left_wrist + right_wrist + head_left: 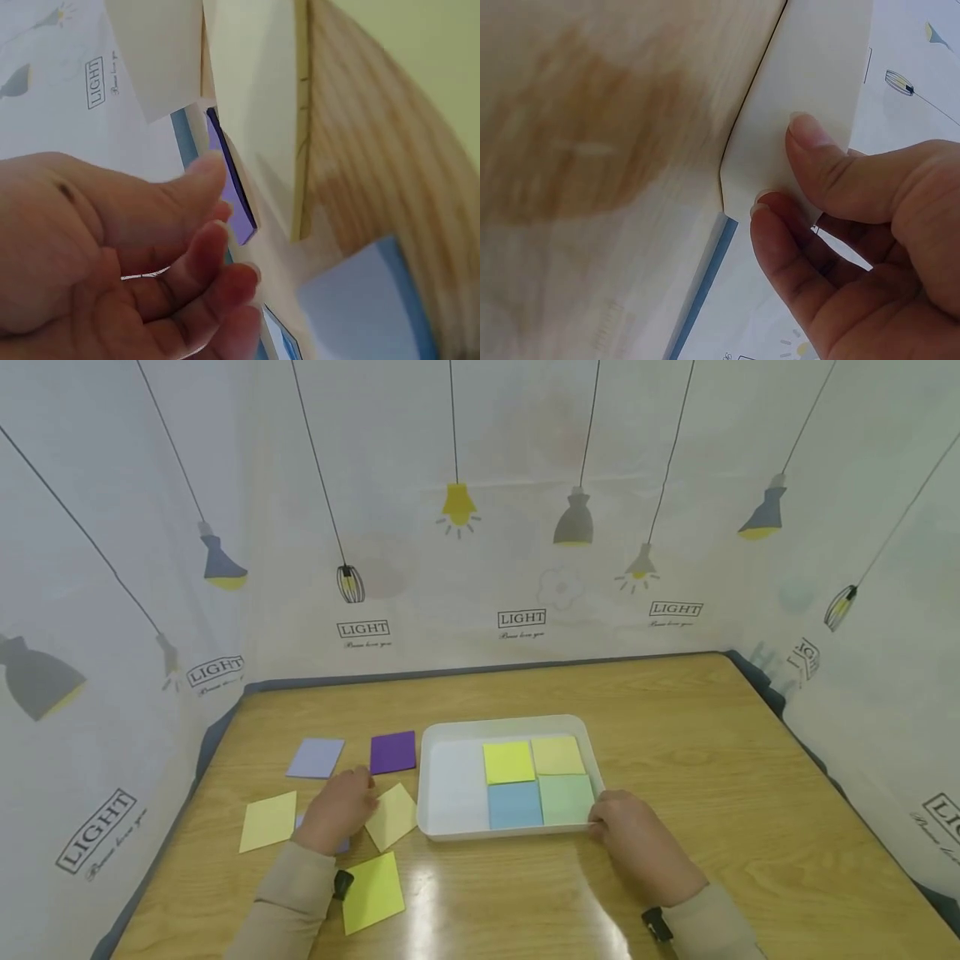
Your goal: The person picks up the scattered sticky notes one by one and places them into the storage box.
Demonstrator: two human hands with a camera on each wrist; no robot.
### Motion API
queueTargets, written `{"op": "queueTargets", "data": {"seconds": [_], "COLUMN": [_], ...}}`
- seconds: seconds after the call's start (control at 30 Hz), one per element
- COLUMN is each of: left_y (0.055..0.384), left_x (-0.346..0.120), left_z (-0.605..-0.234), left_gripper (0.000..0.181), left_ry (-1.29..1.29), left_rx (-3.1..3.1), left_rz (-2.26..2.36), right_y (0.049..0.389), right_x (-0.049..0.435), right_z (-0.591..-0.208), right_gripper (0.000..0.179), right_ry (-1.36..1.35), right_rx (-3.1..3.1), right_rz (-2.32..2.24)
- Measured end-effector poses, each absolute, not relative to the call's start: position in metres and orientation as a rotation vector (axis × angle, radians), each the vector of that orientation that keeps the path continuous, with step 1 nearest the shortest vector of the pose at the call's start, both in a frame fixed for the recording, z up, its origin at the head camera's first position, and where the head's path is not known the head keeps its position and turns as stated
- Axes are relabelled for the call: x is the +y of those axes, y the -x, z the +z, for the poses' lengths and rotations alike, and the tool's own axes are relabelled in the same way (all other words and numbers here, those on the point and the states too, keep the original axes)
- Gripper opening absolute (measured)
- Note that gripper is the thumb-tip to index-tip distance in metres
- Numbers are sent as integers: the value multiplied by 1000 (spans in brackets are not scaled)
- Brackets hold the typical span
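Note:
A white tray [453, 777] lies at mid-table with four-sided sticky note pads in its right half: bright yellow [508, 762], pale yellow [558, 755], blue [514, 805] and light green [567, 800]. My right hand [637, 835] grips its front right corner; the thumb presses the outer wall [780, 97], fingertips right at the corner. Left of the tray, my left hand [341, 810] hovers with loosely bent fingers and nothing between them. Nearest to it are a pale yellow pad [393, 818] and a lavender pad [342, 846], partly hidden beneath the hand.
Other pads lie around the left hand: lavender [315, 758] and dark purple [393, 752] behind, pale yellow [268, 821] to the left, bright yellow [373, 893] in front. A printed cloth [517, 568] encloses the wooden table [690, 735] at the back and sides.

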State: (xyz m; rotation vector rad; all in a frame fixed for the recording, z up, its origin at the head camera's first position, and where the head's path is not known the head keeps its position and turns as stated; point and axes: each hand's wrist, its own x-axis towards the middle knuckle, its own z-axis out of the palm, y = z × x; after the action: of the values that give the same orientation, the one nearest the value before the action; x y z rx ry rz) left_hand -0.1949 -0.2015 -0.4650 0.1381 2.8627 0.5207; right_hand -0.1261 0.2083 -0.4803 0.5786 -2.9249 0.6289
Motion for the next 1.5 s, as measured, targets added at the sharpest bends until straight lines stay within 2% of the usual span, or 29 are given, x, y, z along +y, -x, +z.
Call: {"op": "queueTargets", "data": {"seconds": [1.13,1.5], "left_y": [198,198], "left_x": [-196,-198], "left_z": [-475,-474], "left_gripper": [22,27], "left_ry": [-154,-160], "left_rx": [2875,2848], "left_rz": [442,516], "right_y": [126,129], "right_x": [210,210], "right_z": [-483,-482], "right_gripper": [9,8], "right_ry": [-591,-565], "right_rx": [-2882,-2899], "right_rz": [679,701]}}
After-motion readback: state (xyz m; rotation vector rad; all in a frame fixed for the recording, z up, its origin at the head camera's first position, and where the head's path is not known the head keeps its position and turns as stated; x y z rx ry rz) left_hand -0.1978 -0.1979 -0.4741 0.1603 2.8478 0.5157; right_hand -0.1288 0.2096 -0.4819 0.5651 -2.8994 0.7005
